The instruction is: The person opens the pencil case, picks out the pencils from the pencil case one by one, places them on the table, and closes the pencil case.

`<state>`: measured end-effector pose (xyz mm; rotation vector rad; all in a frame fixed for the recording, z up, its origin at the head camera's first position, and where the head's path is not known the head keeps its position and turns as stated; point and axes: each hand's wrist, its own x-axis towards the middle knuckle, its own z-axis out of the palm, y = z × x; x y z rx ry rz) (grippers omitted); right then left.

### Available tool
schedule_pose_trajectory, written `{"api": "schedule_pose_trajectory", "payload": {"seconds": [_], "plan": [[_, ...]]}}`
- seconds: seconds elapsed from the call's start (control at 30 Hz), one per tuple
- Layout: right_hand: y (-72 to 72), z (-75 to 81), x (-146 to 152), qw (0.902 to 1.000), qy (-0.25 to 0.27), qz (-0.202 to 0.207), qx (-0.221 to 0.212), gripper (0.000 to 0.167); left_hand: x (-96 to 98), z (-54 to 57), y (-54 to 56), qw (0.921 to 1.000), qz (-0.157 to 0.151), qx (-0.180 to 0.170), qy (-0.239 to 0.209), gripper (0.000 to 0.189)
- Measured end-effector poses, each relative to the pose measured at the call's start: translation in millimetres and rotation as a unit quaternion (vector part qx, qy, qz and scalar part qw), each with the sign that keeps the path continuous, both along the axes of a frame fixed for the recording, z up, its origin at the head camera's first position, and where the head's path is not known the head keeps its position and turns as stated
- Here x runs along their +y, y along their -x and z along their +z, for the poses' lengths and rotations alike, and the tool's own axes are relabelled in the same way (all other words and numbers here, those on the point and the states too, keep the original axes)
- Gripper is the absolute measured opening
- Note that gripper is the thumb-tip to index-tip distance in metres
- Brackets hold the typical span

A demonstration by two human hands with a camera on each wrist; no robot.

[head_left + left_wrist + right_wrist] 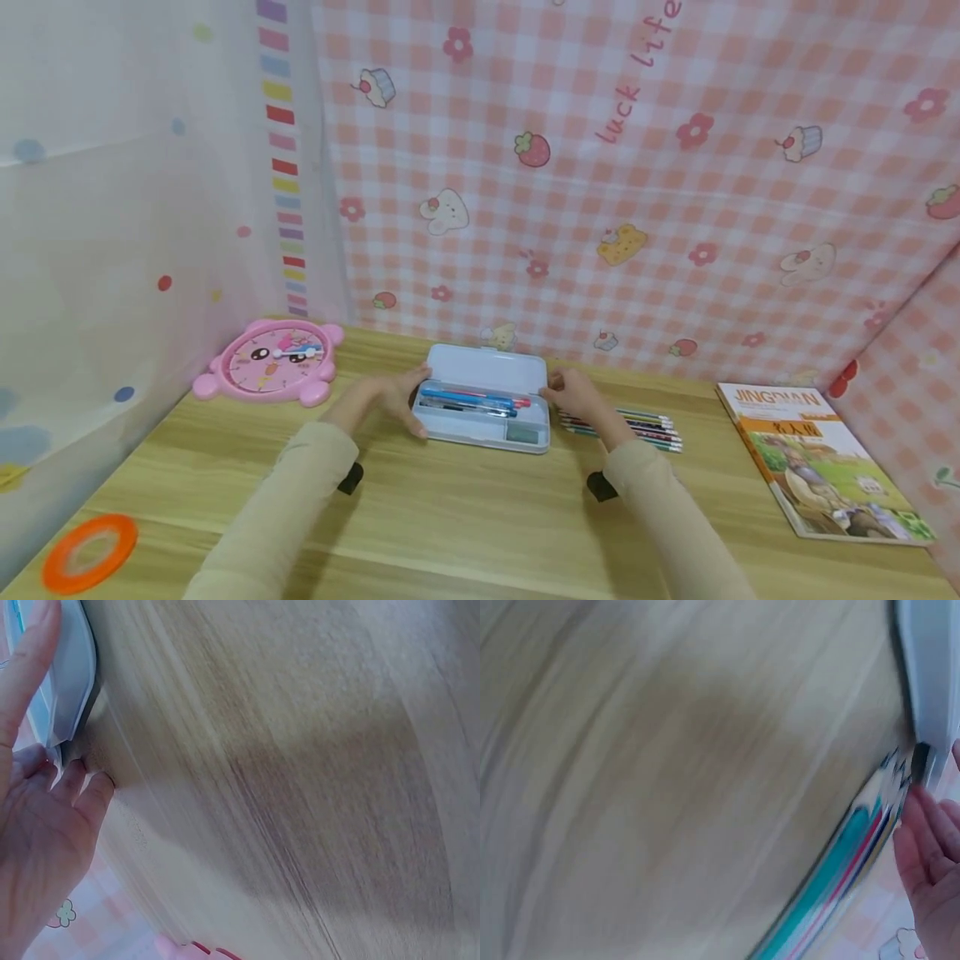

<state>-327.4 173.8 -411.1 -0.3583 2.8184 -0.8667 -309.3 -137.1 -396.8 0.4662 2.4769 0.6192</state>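
An opened pale blue pencil case (459, 429) lies on the wooden table, its lid (487, 367) tilted back toward the wall. Blue pens (468, 400), one with a red end, fill its long compartment, and a greenish block (522, 432) sits at the right front. My left hand (390, 402) spans the case's left end, thumb toward the front corner and fingers at the lid's side. In the left wrist view those fingers (91, 796) bend by the hinge corner. At the right end, my right hand (577, 396) holds the lid's edge near the hinge.
Several pencils (656, 432) lie under and beside the right forearm. A pink toy clock (243, 385) stands at the back left, an orange ring (123, 537) at the front left. A magazine (832, 475) lies on the right. Patterned cloth (487, 275) hangs behind the table.
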Motion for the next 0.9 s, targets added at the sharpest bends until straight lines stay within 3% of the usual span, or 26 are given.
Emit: {"api": "schedule_pose_trajectory", "payload": {"seconds": [0.17,0.33,0.47,0.5,0.6,0.7,0.73,0.83,0.9], "plan": [[3.2,-0.3,-1,0.9947,0.072,-0.061,-0.040,0.052,0.0,-1.3,1.5,0.9998,-0.009,0.010,-0.015,0.113],[4.0,-1.7,-2,0.9900,0.109,-0.083,-0.034,0.058,-5.9,-8.3,-2.5,0.9961,-0.021,0.041,-0.075,0.123],[3.9,-2.1,-2,0.9903,0.123,-0.063,-0.004,0.047,-8.9,-15.3,-6.0,0.9917,0.013,0.028,-0.125,0.132],[3.5,-2.1,-1,0.9903,0.126,-0.059,0.005,0.044,-9.0,-16.2,-6.4,0.9890,0.031,0.011,-0.144,0.131],[2.1,-3.7,1,0.9888,0.138,-0.049,0.030,0.036,-9.5,-17.0,-5.9,0.9692,0.075,-0.050,-0.229,0.121],[-1.3,-6.3,2,0.9864,0.148,-0.050,0.051,0.036,-9.0,-19.6,-1.0,0.9434,0.109,-0.067,-0.306,0.098],[-2.4,-7.2,2,0.9852,0.153,-0.048,0.060,0.036,-8.7,-22.4,2.1,0.9365,0.116,-0.058,-0.326,0.090],[-6.2,-8.9,0,0.9819,0.163,-0.053,0.081,0.039,-8.2,-42.3,19.2,0.9351,0.119,0.035,-0.332,0.064],[-8.2,-9.3,-2,0.9814,0.161,-0.052,0.091,0.043,-12.0,-75.7,48.0,0.9296,0.116,0.106,-0.334,0.050]]}}
